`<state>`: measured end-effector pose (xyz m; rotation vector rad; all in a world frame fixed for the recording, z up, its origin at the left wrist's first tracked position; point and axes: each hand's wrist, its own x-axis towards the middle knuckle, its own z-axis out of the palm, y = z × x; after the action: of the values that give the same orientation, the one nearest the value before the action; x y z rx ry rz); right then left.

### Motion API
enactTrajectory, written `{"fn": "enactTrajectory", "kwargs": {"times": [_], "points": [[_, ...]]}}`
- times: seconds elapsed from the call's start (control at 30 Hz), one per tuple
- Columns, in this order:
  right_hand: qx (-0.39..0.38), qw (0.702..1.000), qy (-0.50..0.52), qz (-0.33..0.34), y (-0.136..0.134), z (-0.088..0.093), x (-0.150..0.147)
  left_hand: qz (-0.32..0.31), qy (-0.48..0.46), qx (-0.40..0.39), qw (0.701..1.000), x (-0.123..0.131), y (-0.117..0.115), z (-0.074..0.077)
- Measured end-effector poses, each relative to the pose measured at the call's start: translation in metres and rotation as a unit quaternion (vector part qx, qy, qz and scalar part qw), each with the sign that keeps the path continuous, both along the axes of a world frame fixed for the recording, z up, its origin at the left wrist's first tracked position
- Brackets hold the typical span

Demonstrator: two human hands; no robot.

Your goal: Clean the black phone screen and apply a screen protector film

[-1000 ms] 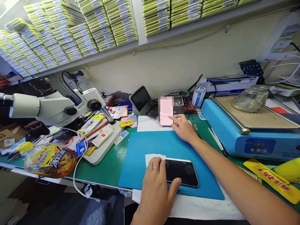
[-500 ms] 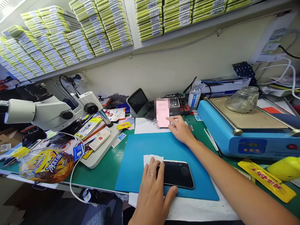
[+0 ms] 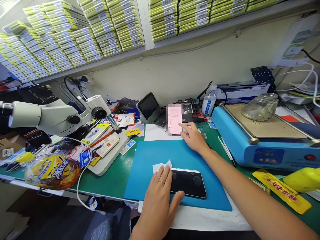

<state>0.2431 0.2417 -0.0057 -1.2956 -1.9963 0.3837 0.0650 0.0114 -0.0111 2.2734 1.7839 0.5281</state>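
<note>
On the blue mat (image 3: 145,156) a black-screened phone (image 3: 188,183) lies flat. My left hand (image 3: 160,195) rests over its left end, fingers stretched flat and thumb spread along the lower edge. Beneath those fingertips a white tissue (image 3: 160,166) pokes out; most of it is hidden. Farther back, another phone (image 3: 175,121) with a pink screen is propped up, partly blurred out. The index finger of my right hand (image 3: 193,136) reaches to the right side of that screen, its thumb apart below and the other fingers loosely curled.
At left stands a white microscope (image 3: 55,113) beside a bagged drink bottle (image 3: 55,171) and a white cable. A blue heating plate machine (image 3: 252,150) bears a glass jar (image 3: 261,106) at right. Tweezers (image 3: 225,148) lie nearby. Shelves overhead hold yellow-green packs (image 3: 130,26).
My left hand has slid slightly left, and the tissue corner is more crumpled upward. The pink page on the propped phone has scrolled or changed. My right index finger stays at the screen.
</note>
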Motion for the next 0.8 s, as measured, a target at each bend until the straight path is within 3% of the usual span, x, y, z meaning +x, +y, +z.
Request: {"fn": "enactTrajectory", "kwargs": {"times": [0.37, 0.6, 0.8], "points": [[0.002, 1.000, -0.005, 0.006, 0.000, 0.001, -0.001, -0.065, -0.048, -0.021, 0.997, -0.017, -0.017, 0.005], [0.008, 1.000, -0.003, 0.016, -0.001, 0.001, -0.001, -0.029, -0.012, -0.015, 0.999, -0.020, -0.009, 0.000], [0.015, 1.000, 0.001, 0.014, -0.002, 0.002, -0.001, -0.050, -0.013, -0.004, 0.999, -0.008, -0.004, 0.013]]}}
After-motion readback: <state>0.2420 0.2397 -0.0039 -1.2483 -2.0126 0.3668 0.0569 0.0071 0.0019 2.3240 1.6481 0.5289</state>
